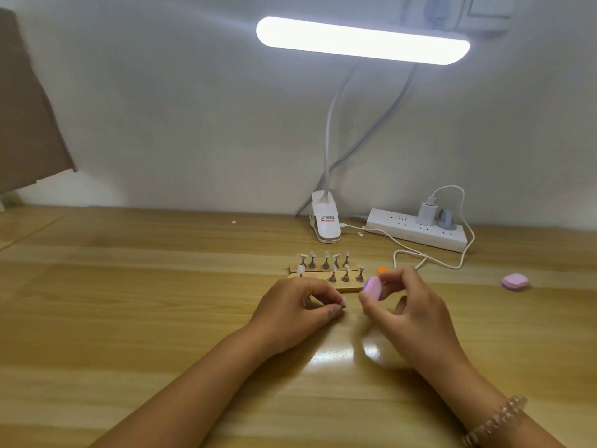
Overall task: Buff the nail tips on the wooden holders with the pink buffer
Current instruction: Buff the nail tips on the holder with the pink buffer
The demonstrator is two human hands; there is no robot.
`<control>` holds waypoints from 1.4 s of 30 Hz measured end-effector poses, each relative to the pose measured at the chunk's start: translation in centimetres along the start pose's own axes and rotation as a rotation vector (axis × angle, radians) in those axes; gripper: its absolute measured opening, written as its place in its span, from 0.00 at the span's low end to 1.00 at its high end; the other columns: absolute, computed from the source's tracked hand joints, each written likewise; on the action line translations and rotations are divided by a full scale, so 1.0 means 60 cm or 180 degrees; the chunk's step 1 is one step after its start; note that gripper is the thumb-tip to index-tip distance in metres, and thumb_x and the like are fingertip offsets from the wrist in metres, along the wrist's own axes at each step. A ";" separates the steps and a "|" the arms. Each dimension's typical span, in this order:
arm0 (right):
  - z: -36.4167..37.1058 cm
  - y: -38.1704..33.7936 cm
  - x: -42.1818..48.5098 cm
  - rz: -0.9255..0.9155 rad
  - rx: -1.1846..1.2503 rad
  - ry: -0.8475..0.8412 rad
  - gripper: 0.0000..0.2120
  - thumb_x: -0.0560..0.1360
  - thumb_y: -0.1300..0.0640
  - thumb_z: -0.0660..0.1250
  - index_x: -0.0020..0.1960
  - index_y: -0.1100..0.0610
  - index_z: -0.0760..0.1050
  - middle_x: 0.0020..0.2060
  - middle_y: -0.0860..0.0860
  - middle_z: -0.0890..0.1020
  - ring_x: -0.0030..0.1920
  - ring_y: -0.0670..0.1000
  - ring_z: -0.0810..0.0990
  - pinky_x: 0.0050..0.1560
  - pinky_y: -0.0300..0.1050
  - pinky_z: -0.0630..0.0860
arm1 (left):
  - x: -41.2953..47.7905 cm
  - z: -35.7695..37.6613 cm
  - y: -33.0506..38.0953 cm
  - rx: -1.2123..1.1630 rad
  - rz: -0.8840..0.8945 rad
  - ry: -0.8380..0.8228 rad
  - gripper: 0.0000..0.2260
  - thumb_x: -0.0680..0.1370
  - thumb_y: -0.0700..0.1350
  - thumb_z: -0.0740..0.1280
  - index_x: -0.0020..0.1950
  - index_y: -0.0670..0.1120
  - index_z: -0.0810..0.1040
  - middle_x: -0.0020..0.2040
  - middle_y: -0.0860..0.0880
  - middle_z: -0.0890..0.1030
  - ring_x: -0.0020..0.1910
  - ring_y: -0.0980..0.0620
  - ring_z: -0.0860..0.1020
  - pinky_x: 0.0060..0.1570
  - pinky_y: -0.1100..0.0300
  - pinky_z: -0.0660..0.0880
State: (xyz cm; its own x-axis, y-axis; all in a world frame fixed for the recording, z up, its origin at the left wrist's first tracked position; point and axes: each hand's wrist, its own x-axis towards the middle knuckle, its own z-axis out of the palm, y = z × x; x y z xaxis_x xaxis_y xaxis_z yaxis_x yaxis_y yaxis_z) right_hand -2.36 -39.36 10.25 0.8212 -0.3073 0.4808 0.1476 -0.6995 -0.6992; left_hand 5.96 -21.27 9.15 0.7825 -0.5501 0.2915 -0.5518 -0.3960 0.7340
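Head: right hand (416, 305) pinches pink buffer (470, 287) (rounded, blurred).

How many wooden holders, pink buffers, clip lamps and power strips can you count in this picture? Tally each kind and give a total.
wooden holders: 2
pink buffers: 2
clip lamps: 1
power strips: 1
Total: 6

Home desk, wooden tabletop (129, 302), clip lamp (361, 40), power strip (416, 232)

Lit clip lamp (361, 40), white power strip (416, 232) beside its base — cardboard (29, 118) far left
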 end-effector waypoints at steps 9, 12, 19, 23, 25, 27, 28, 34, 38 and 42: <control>0.006 -0.014 -0.013 -0.0498 -0.0570 -0.0536 0.13 0.72 0.45 0.71 0.55 0.44 0.75 0.47 0.37 0.80 0.33 0.34 0.72 0.37 0.39 0.67 | 0.001 -0.003 0.001 -0.0074 0.0046 -0.0032 0.11 0.75 0.43 0.71 0.45 0.62 0.82 0.47 0.60 0.85 0.31 0.67 0.74 0.39 0.64 0.69; 0.005 -0.016 -0.019 -0.0715 -0.0758 -0.0608 0.13 0.71 0.44 0.71 0.53 0.44 0.74 0.46 0.36 0.79 0.34 0.35 0.72 0.33 0.36 0.65 | 0.001 -0.004 0.000 -0.0066 0.0037 -0.0063 0.11 0.74 0.42 0.70 0.46 0.60 0.83 0.47 0.60 0.85 0.29 0.65 0.73 0.37 0.63 0.68; 0.004 -0.008 -0.010 -0.0451 -0.0710 -0.0514 0.12 0.71 0.42 0.71 0.50 0.43 0.73 0.44 0.37 0.80 0.35 0.36 0.73 0.35 0.33 0.64 | 0.001 -0.005 0.000 -0.0165 0.0079 -0.0060 0.11 0.76 0.43 0.72 0.46 0.61 0.83 0.48 0.59 0.85 0.30 0.65 0.73 0.37 0.65 0.69; 0.003 -0.007 -0.012 -0.0372 -0.0576 -0.0575 0.13 0.71 0.42 0.71 0.52 0.43 0.73 0.45 0.35 0.80 0.35 0.35 0.74 0.35 0.35 0.63 | 0.001 -0.004 0.000 -0.0117 0.0103 -0.0050 0.09 0.76 0.44 0.72 0.47 0.60 0.84 0.48 0.58 0.85 0.29 0.67 0.73 0.35 0.68 0.67; 0.005 -0.006 -0.012 -0.0372 -0.0595 -0.0658 0.13 0.71 0.43 0.71 0.53 0.42 0.72 0.46 0.34 0.80 0.36 0.34 0.74 0.35 0.35 0.62 | 0.001 -0.003 0.001 -0.0108 0.0095 -0.0047 0.07 0.77 0.45 0.72 0.48 0.58 0.84 0.48 0.59 0.85 0.29 0.67 0.73 0.34 0.69 0.66; 0.005 -0.006 -0.010 -0.0354 -0.0561 -0.0669 0.14 0.71 0.45 0.72 0.53 0.42 0.72 0.46 0.34 0.80 0.35 0.34 0.73 0.35 0.36 0.63 | 0.002 -0.002 0.001 -0.0137 0.0096 -0.0035 0.06 0.77 0.45 0.72 0.48 0.56 0.84 0.48 0.58 0.86 0.28 0.68 0.73 0.33 0.71 0.65; 0.005 -0.006 -0.009 -0.0315 -0.0493 -0.0627 0.14 0.71 0.46 0.73 0.53 0.42 0.72 0.46 0.35 0.80 0.34 0.35 0.73 0.36 0.37 0.64 | 0.002 -0.002 0.002 -0.0165 0.0075 -0.0028 0.05 0.77 0.45 0.72 0.48 0.56 0.84 0.48 0.58 0.86 0.28 0.67 0.73 0.34 0.69 0.66; 0.004 -0.018 -0.019 -0.0614 -0.0657 -0.0648 0.14 0.69 0.44 0.73 0.51 0.43 0.72 0.45 0.35 0.79 0.35 0.33 0.73 0.33 0.34 0.64 | 0.001 -0.002 0.001 -0.0036 0.0028 -0.0156 0.10 0.76 0.42 0.68 0.51 0.55 0.84 0.50 0.59 0.85 0.29 0.66 0.73 0.37 0.64 0.66; 0.002 -0.016 -0.012 -0.0405 -0.0721 -0.0483 0.14 0.70 0.42 0.72 0.51 0.44 0.72 0.45 0.36 0.79 0.33 0.36 0.72 0.34 0.38 0.65 | 0.001 -0.002 0.001 -0.0053 0.0001 -0.0103 0.08 0.76 0.46 0.68 0.49 0.60 0.83 0.48 0.60 0.84 0.29 0.64 0.72 0.38 0.63 0.67; 0.003 -0.022 -0.021 -0.0638 -0.0714 -0.0645 0.14 0.69 0.38 0.69 0.49 0.44 0.73 0.43 0.37 0.79 0.34 0.37 0.73 0.33 0.36 0.65 | -0.001 -0.002 0.000 0.0002 0.0017 -0.0161 0.10 0.75 0.45 0.68 0.49 0.60 0.83 0.48 0.62 0.84 0.31 0.67 0.73 0.37 0.66 0.66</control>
State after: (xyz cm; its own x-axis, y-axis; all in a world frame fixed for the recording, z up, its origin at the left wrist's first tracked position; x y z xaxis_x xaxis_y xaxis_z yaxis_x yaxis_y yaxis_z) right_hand -3.47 -37.90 10.48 0.8842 -0.0313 0.4661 0.2105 -0.8640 -0.4573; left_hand 5.95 -21.15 9.25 0.7641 -0.5886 0.2640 -0.5560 -0.3935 0.7321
